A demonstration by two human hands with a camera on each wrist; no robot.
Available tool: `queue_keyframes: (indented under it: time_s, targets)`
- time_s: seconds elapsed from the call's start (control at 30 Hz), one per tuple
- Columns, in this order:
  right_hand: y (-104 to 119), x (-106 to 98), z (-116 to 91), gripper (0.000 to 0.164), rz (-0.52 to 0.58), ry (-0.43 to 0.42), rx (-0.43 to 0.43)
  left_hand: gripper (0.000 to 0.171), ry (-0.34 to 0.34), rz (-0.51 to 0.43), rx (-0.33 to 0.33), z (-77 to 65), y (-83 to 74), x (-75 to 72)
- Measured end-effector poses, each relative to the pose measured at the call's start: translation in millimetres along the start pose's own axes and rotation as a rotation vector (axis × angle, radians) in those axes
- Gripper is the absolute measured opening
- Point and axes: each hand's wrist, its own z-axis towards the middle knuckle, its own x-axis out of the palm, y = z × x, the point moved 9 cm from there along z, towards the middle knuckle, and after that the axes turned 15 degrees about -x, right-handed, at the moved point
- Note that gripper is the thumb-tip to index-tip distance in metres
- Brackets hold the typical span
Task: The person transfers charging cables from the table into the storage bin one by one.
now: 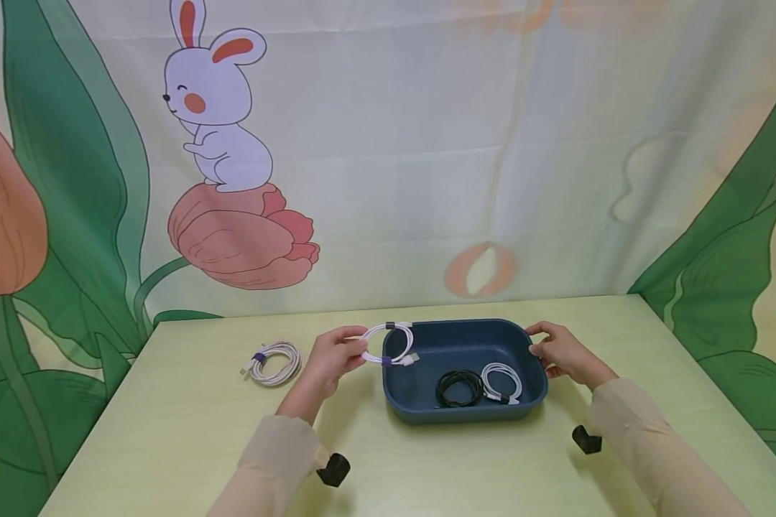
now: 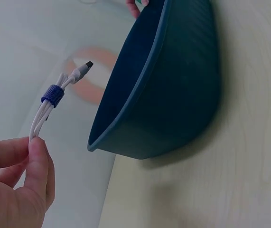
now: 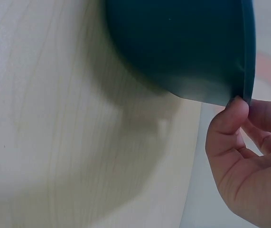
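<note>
A coiled white cable [image 1: 409,350], bound with a blue strap [image 2: 53,95] and a dark one, is pinched between the thumb and fingers of my left hand [image 1: 333,358]. It hangs at the left rim of a dark blue bin [image 1: 420,415], above the table, its plug pointing towards the bin. My right hand [image 1: 561,351] pinches the bin's right rim between thumb and forefinger, as the right wrist view shows up close. Inside the bin lie a black coiled cable [image 1: 440,388] and a white coiled cable [image 1: 518,383], side by side near the front wall.
Left of my left hand, another white coiled cable [image 1: 295,362] with a blue strap lies on the pale wood-grain table [image 1: 168,431]. A printed curtain [image 1: 388,179] with a rabbit and flowers hangs behind the table's back edge.
</note>
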Motion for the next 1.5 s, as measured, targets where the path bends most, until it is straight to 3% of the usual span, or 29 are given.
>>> queue_keyframes:
  time_s: [0.5,1.5]
  targets:
    - [-1.0,-0.6,-0.6,0.04,0.0,-0.002,0.001,0.027,0.047,-0.04,0.024,0.3,0.5,22.7]
    - [-1.7,-0.9,0.0,0.04,-0.003,-0.008,0.02,0.027,0.044,-0.003,0.022,7.1,8.2,56.9]
